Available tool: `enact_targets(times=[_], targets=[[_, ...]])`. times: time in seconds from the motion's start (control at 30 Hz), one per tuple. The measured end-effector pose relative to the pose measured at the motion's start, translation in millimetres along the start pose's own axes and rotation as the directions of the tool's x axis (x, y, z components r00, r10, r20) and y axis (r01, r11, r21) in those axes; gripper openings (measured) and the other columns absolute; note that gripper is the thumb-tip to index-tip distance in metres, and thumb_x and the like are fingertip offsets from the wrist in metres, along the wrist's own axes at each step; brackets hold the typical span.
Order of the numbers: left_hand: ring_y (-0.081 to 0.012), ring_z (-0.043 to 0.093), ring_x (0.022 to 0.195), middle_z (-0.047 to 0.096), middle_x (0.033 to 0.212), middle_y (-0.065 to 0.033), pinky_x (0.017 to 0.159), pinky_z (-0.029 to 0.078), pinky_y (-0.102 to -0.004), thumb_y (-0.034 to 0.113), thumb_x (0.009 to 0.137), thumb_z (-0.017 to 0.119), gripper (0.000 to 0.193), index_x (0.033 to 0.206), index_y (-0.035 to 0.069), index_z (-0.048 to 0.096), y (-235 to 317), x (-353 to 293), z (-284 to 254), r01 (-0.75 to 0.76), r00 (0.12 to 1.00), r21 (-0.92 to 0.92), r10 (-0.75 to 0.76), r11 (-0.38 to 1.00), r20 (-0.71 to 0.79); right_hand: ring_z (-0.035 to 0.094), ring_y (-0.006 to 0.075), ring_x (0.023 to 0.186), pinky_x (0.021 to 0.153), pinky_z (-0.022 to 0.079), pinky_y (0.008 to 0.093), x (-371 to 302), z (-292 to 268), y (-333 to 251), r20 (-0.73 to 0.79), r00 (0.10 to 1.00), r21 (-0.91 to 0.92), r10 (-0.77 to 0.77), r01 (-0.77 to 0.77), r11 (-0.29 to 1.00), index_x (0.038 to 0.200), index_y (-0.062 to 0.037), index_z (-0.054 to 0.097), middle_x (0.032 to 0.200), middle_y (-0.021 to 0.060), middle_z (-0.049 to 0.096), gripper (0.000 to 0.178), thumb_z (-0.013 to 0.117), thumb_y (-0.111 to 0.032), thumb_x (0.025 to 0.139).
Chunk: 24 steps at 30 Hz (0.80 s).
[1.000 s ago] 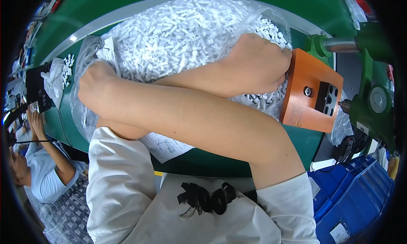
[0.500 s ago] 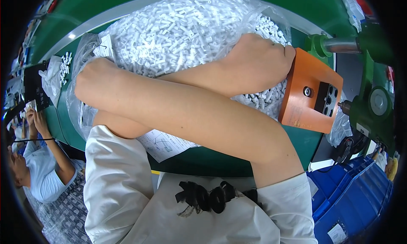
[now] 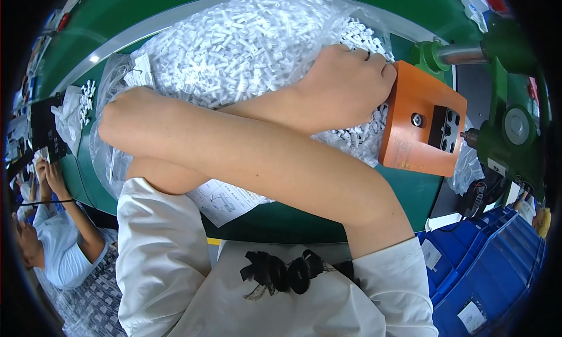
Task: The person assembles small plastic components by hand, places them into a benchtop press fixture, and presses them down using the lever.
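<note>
My forearms cross, the right one lying over the left. My left hand (image 3: 350,86) reaches to the right, back upward and fingers curled down. It sits over the small white plastic parts (image 3: 366,38) at the open end of a clear bag, beside an orange block (image 3: 404,117); whatever the fingers hold is hidden beneath them. My right hand (image 3: 124,110) is bent down at the left end of the large clear plastic bag (image 3: 108,144), its fingers out of sight. Many white plastic tubes (image 3: 234,50) fill the bag behind my arms.
A green machine (image 3: 509,103) with a metal tip stands right of the orange block. Blue crates (image 3: 486,261) are at lower right. A printed sheet (image 3: 225,202) lies under my arms. To the left, a co-worker (image 3: 67,243) sits beside a small bag (image 3: 69,120) and loose white parts.
The whole view has shifted slightly. My left hand has turned a little, so more of its knuckles and bent fingers show. My right hand stays in nearly the same place.
</note>
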<state>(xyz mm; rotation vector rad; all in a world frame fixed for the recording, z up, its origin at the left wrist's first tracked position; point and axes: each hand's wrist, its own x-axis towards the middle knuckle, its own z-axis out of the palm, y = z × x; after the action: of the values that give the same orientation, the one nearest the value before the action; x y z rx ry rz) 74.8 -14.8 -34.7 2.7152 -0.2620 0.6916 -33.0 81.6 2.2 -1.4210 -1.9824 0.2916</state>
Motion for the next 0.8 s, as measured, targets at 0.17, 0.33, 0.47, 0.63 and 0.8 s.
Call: enact_targets(times=[0.17,0.33,0.47,0.63,0.8], targets=[[-0.0203,0.064,0.073,0.059,0.081,-0.0041,0.060,0.050,-0.0332,0.009,0.066,0.066,0.022,0.087,0.005,0.062,3.5,-1.0,0.6,0.004,1.000,0.079,-0.002,0.997,-0.025,0.069,0.0309,0.081,0.069,0.055,0.0418,-27.8,-30.8,-2.8,-0.046,0.996,0.099,-0.073,0.077,0.992,0.078,-0.0042,0.071,0.085,0.0131,0.071,0.010,0.068,-0.012,0.073],[-0.0200,0.060,0.073,0.058,0.079,-0.0047,0.060,0.045,-0.0327,0.008,0.064,0.066,0.020,0.083,0.004,0.061,6.2,-0.3,0.9,0.025,0.998,0.121,-0.018,0.992,-0.061,0.067,0.0344,0.077,0.071,0.054,0.0406,-38.5,-25.5,-8.5,-0.221,0.967,0.177,-0.124,0.165,0.970,0.076,-0.0015,0.067,0.082,0.0147,0.068,0.011,0.069,-0.011,0.072],[-0.0211,0.059,0.078,0.057,0.080,-0.0052,0.063,0.044,-0.0335,0.008,0.064,0.066,0.021,0.084,0.004,0.061,8.1,2.1,0.1,0.030,0.997,0.166,-0.018,0.986,-0.072,0.065,0.0348,0.080,0.070,0.053,0.0408,-61.2,-42.9,-3.4,-0.371,0.926,0.257,-0.062,0.167,0.952,0.086,-0.0004,0.065,0.091,0.0156,0.066,0.016,0.068,-0.010,0.074],[-0.0218,0.058,0.081,0.059,0.082,-0.0052,0.068,0.042,-0.0348,0.006,0.062,0.066,0.025,0.086,0.005,0.060,9.9,3.9,4.6,0.016,1.000,0.173,-0.015,0.985,-0.007,0.065,0.0309,0.076,0.068,0.053,0.0375,-116.6,-72.5,5.2,-0.505,0.860,0.322,0.071,0.111,0.940,0.086,-0.0027,0.066,0.086,0.0120,0.065,0.010,0.065,-0.004,0.077],[-0.0222,0.059,0.082,0.060,0.083,-0.0058,0.070,0.047,-0.0342,0.010,0.063,0.069,0.026,0.086,0.006,0.059,9.7,-1.0,-3.0,0.045,0.998,0.136,-0.049,0.990,0.028,0.063,0.0254,0.073,0.063,0.051,0.0317,-185.4,-124.1,-3.0,-0.554,0.817,0.267,0.160,-0.008,0.964,0.093,-0.0001,0.067,0.085,0.0112,0.065,0.024,0.066,0.009,0.071]])
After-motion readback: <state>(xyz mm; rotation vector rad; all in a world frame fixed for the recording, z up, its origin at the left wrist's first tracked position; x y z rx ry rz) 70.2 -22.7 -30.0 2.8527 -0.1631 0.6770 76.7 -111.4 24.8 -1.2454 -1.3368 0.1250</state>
